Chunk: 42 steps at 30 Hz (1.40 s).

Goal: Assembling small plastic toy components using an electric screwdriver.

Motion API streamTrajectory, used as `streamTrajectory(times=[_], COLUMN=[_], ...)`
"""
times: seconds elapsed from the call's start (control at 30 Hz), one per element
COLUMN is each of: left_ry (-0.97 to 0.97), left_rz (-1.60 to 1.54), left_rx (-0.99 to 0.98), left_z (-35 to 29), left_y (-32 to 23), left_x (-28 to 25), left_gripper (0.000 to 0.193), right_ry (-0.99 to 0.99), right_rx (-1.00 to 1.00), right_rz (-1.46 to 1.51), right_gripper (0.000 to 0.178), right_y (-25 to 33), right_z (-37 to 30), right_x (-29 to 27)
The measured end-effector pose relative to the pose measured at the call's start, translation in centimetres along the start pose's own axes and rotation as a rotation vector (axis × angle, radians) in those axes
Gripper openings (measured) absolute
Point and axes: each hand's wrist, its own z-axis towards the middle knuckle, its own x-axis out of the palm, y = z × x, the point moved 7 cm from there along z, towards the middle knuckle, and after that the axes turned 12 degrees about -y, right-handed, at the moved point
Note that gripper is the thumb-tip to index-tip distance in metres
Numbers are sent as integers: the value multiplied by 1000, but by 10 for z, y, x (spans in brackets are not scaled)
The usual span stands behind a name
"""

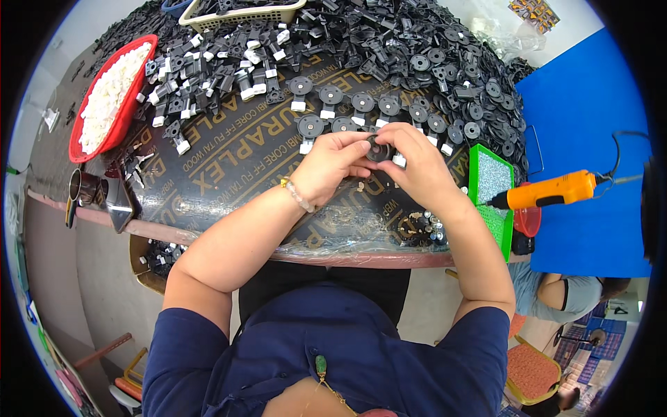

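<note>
Both hands meet over the table around a black round plastic part (378,149). My left hand (328,165) pinches its left side between thumb and fingers. From the other side, my right hand (422,167) curls its fingers over the far edge with the thumb below. Fingers cover much of the part. Just beyond them stand rows of black disc-topped parts with white ends, among them one disc part (310,126) left of my hands and another (363,103) behind them.
A large heap of black plastic parts (389,42) fills the far table. At left is a red basket (132,94) of white pieces. A green tray (475,174) of small metal bits lies right, under an orange electric screwdriver (556,191). Near the front edge are several small metallic pieces (434,229).
</note>
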Motion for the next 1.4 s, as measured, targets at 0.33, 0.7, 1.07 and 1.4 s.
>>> streamTrajectory(times=[0.33, 0.7, 1.07, 1.4], left_ry=[-124, -18, -45, -34], left_rz=[583, 1228, 1227, 1241], left_rx=[153, 694, 748, 673], left_z=[-13, -29, -29, -27], left_y=[-11, -17, -20, -16], left_x=[5, 27, 26, 25], left_gripper=[30, 27, 20, 23], right_ry=[-49, 56, 225, 267], right_rx=[266, 252, 230, 311], right_rz=[-131, -207, -385, -186], right_gripper=[36, 45, 44, 47], right_y=[-52, -59, -50, -65], right_z=[7, 5, 15, 19], right_x=[1, 24, 26, 28])
